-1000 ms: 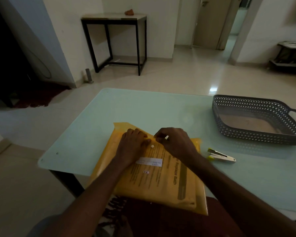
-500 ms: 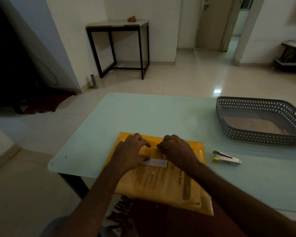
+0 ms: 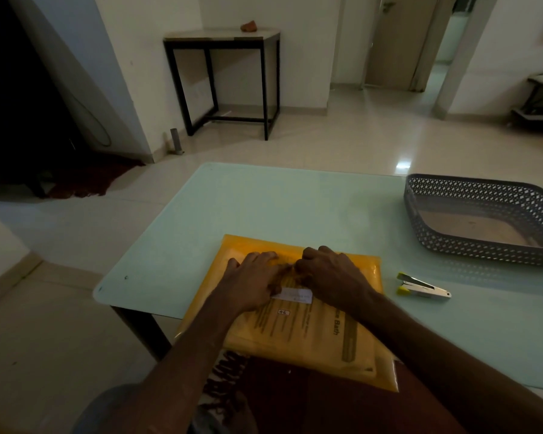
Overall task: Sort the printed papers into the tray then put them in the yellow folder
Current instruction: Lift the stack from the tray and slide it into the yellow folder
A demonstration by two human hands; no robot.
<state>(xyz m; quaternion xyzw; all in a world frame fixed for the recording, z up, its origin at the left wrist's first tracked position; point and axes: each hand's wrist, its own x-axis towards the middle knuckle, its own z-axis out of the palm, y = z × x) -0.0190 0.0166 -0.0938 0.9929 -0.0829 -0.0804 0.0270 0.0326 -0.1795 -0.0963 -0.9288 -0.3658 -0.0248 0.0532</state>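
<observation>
The yellow folder (image 3: 298,339) lies flat at the near edge of the glass table (image 3: 295,202), its bottom end hanging over the edge toward my lap. Printed text shows through its translucent cover, and a white label (image 3: 297,296) sits near the flap. My left hand (image 3: 251,278) rests flat on the folded flap with its fingers stretched out. My right hand (image 3: 334,274) is beside it, knuckles raised and fingers curled down onto the flap's middle. The two hands' fingertips nearly meet and hide the closure.
A grey perforated tray (image 3: 483,191) stands at the table's right side, and nothing shows inside it. A small stapler (image 3: 423,288) lies between the tray and the folder. A black-framed side table (image 3: 223,39) stands far behind on the floor.
The flap that stood raised a second ago now lies folded down on the folder. Both hands have come together on it. The snap button seen earlier is covered.
</observation>
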